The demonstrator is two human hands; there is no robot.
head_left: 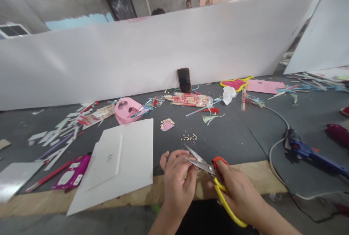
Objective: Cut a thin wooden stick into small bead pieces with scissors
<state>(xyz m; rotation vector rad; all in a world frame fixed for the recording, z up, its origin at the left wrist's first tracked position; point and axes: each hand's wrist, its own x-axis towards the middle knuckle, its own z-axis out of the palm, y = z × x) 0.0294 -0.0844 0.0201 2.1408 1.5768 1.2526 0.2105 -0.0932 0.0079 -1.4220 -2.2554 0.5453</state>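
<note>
My right hand (241, 191) is wrapped round the yellow and red handles of a pair of scissors (209, 168), whose blades are parted and point to the left. Close against the blades, my left hand (178, 173) has its thumb and forefinger pinched together. Whatever sits in that pinch is too small or hidden to make out. Just beyond the hands lies a scatter of small beige pieces (190, 138) on the dark table. Behind them rests a small pink card piece (167, 125) edged with similar bits.
White foam boards (136, 155) and a purple pouch (72, 173) lie to the left. A blue glue gun (313, 151) with its cable is at right. A phone (184, 80) leans on the white partition (122, 60), behind packaged wooden sticks (189, 99). People show beyond the partition.
</note>
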